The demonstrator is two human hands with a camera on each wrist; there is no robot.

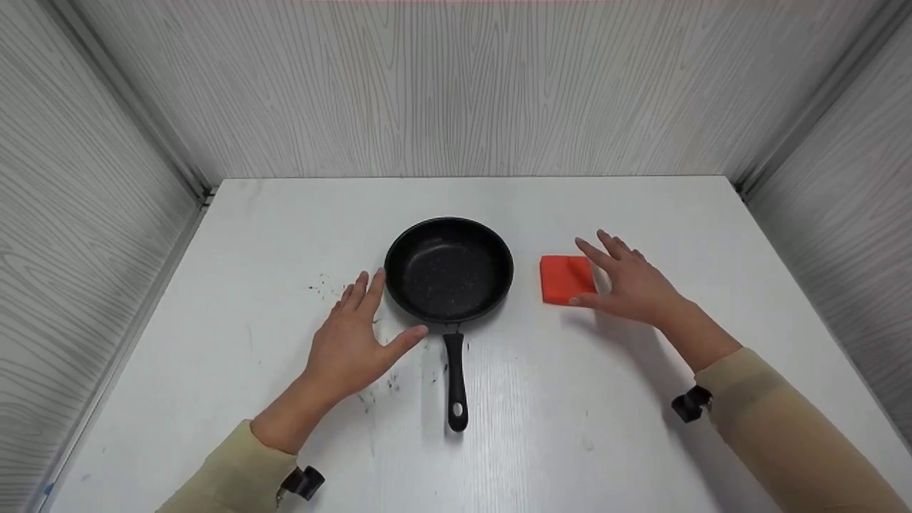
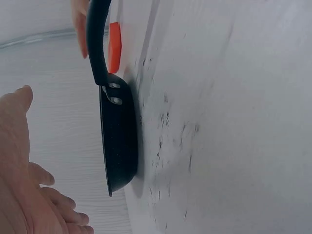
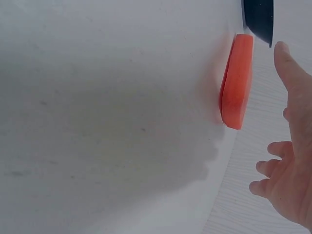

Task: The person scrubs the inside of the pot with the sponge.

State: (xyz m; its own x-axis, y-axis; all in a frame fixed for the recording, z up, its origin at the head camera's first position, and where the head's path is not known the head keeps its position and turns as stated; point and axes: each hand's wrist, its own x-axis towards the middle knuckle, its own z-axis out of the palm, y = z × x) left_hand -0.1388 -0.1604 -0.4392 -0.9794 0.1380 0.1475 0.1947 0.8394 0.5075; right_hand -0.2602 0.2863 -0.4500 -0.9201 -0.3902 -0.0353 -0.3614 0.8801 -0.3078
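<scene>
A black frying pan [image 1: 449,271] lies flat on the white table, its handle [image 1: 456,385] toward the person. To its right is a folded red cloth [image 1: 563,279]. My left hand [image 1: 353,345] is spread at the pan's left side, thumb and fingers apart, holding nothing; whether a fingertip touches the rim I cannot tell. Above the cloth's right edge my right hand [image 1: 630,285] hovers with straight fingers and nothing in it. In the right wrist view the cloth [image 3: 237,83] looks thick and layered. The left wrist view shows the pan's side [image 2: 119,139] and riveted handle.
Dark scuff marks [image 1: 392,381] and specks dot the white table [image 1: 527,442] left of the pan handle. Wood-grain panels [image 1: 456,85] wall in the back and both sides. A small black device sits at each sleeve cuff.
</scene>
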